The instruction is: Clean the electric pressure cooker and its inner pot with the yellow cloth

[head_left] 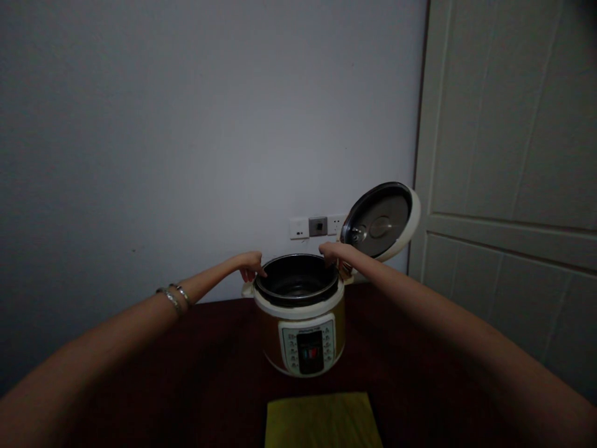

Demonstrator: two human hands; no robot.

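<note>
A gold and white electric pressure cooker (303, 336) stands on a dark red table (186, 373), its control panel facing me. Its lid (380, 221) is swung open up and to the right. A dark inner pot (297, 283) sits in the body. My left hand (249, 264) pinches the pot's rim on the left side. My right hand (332, 252) grips the rim on the far right side. Two bracelets ring my left wrist (175, 297). The room is dim.
A yellow-green cloth (321, 420) lies on the table in front of the cooker. Wall sockets (317, 226) sit on the grey wall behind it. A pale panelled door (508, 186) fills the right side.
</note>
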